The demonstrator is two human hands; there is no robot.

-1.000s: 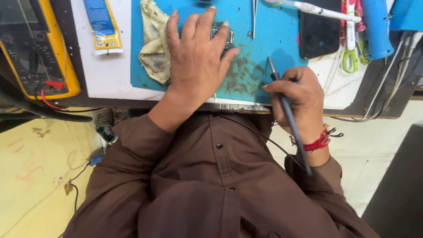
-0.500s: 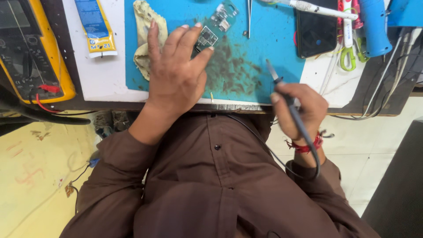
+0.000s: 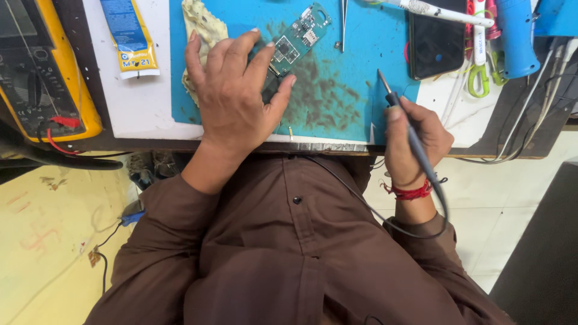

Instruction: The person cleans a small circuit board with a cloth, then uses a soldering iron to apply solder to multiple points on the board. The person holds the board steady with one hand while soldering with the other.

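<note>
Circuit board (image 3: 296, 37), green and thin, lies on the blue mat (image 3: 373, 60), far of centre; it looks light, rigid and fragile, best gripped by its edges. Left hand (image 3: 235, 96) spreads flat, pinning its near end. Right hand (image 3: 415, 135) grips a soldering iron (image 3: 409, 129), tip apparently raised.

We see a green circuit board (image 3: 296, 37) lying flat and aslant on the blue mat (image 3: 373, 60), one end pointing up and to the right, the other tucked under the fingers of the left hand (image 3: 235, 96), which presses it down. Chips and a silvery square sit on its face. The right hand (image 3: 415, 138) grips a slim dark soldering iron (image 3: 409, 129) like a pen, tip raised above the mat, seemingly clear of the board, its cord looping back beneath the wrist.
</note>
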